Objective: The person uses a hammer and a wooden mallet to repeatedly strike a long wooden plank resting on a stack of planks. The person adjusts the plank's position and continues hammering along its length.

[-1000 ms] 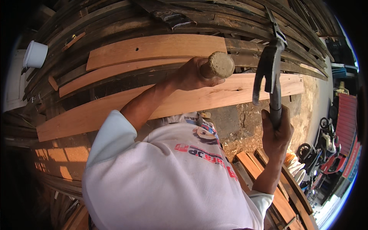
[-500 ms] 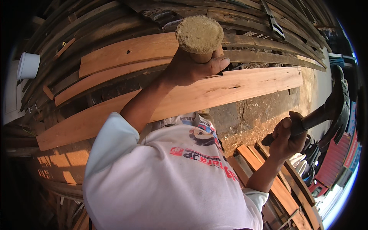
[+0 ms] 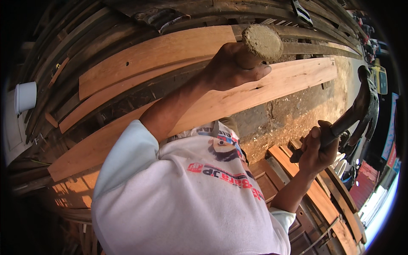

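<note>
My left hand (image 3: 231, 70) is closed around a thick wooden tool handle (image 3: 263, 42) whose wide round end is frayed and faces up. Its lower part is hidden by my fingers, so the tool's working end does not show. Beneath that hand lies a long pale reddish board (image 3: 238, 97). At the right, my right hand (image 3: 318, 154) grips the handle of a claw hammer (image 3: 369, 100). The dark metal head is raised, well apart from the wooden handle.
Beyond the long board lie more planks (image 3: 170, 49) and dark weathered timbers. A handsaw handle (image 3: 163, 18) rests at the back, and another saw (image 3: 302, 12) farther right. A white bucket (image 3: 25, 97) stands at the left. Stacked boards (image 3: 306, 193) and a panelled door are at lower right.
My left hand has moved to the right with the wooden handle, which now appears lower and smaller. The hammer is still held up at the right. The view has shifted slightly.
</note>
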A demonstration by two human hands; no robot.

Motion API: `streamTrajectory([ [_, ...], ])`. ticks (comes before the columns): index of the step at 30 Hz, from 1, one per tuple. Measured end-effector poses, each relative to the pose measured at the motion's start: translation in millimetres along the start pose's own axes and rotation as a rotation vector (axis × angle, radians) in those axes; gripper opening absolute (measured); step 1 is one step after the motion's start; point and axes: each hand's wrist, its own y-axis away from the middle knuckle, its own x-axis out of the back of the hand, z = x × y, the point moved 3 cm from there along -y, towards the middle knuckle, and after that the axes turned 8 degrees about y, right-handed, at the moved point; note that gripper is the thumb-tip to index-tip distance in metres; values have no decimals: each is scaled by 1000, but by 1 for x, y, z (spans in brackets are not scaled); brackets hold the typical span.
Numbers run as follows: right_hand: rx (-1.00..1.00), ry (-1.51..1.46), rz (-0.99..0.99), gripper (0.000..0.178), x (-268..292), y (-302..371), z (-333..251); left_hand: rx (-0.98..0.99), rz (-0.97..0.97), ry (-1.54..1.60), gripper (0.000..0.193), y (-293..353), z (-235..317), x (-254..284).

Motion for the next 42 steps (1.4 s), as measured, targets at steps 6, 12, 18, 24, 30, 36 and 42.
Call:
streamTrajectory([
  [6,-79,-227,-6,33,-1,-5,-24,-104,-9,168,29,-2,2,-19],
  [12,3,540,-393,27,-20,-14,-37,-173,-78,-152,37,-2,-10,-15],
  [18,33,-17,-27,18,0,-17,-37,120,-108,93,40,1,1,-15],
  [24,1,569,-439,17,-23,-11,-35,130,-156,-14,53,2,-9,-15],
  [30,-159,411,-324,26,-8,-1,-16,32,105,214,37,5,-18,26],
  [36,-130,451,-185,27,-3,-1,-4,-78,114,130,24,15,-14,19],
  [42,-181,387,-192,28,-1,5,0,-26,12,16,29,10,4,7],
])
